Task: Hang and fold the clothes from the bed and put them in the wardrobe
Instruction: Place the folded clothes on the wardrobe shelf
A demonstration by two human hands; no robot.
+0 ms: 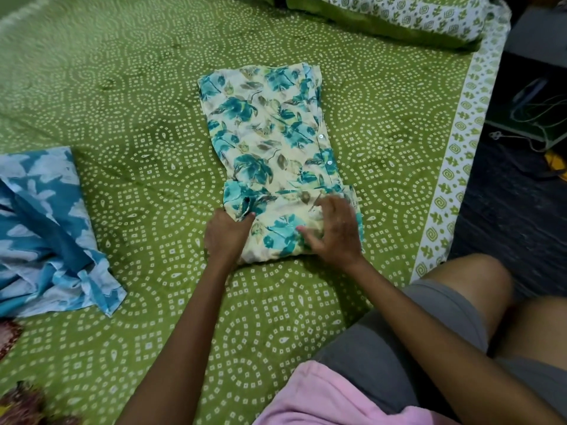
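On the bed, a floral shirt is lying partly folded, its near end doubled over. The left hand is pinching that fold's left edge; the right hand is resting on it, fingers spread. A blue garment is lying well apart, leftward.

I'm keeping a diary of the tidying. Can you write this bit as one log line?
step: folding | item: floral shirt on bed | left hand: grips near fold | right hand: presses fold | waiting: blue garment

Cream shirt with teal flowers under my fingers, green white-dotted bedsheet, blue-and-white garment beside me.
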